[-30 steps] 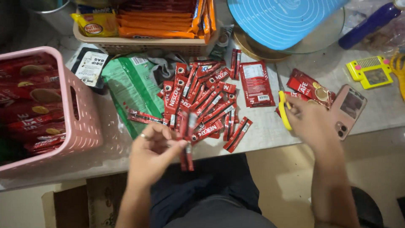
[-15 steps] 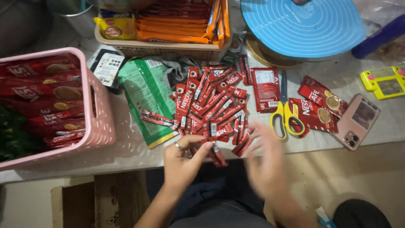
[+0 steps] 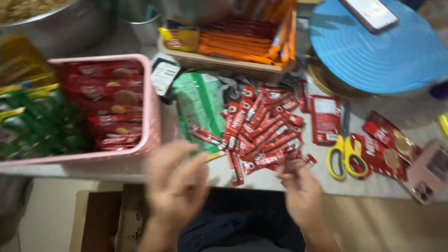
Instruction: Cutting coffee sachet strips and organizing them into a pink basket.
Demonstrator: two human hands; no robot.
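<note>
A pile of slim red sachets (image 3: 261, 130) lies on the grey counter in front of me. My right hand (image 3: 302, 193) is at the pile's near edge, its fingertips pinching a red sachet (image 3: 294, 164). My left hand (image 3: 175, 186) is blurred, just below the counter edge, next to the pink basket (image 3: 151, 107) that holds red and green packets. I cannot make out whether it holds anything. A green packet (image 3: 200, 100) lies between the basket and the pile.
Yellow-handled scissors (image 3: 343, 156), flat red packets (image 3: 387, 144) and a pink phone (image 3: 431, 175) lie to the right. Behind are a tray of orange packs (image 3: 224, 65), a blue round lid (image 3: 382, 51) and a metal pot (image 3: 60, 23). A cardboard box (image 3: 98, 219) sits below the counter.
My left hand, which held red sachets, has swung left toward the pink basket. My right hand came back from the right side to the pile's near edge. The view shifted left.
</note>
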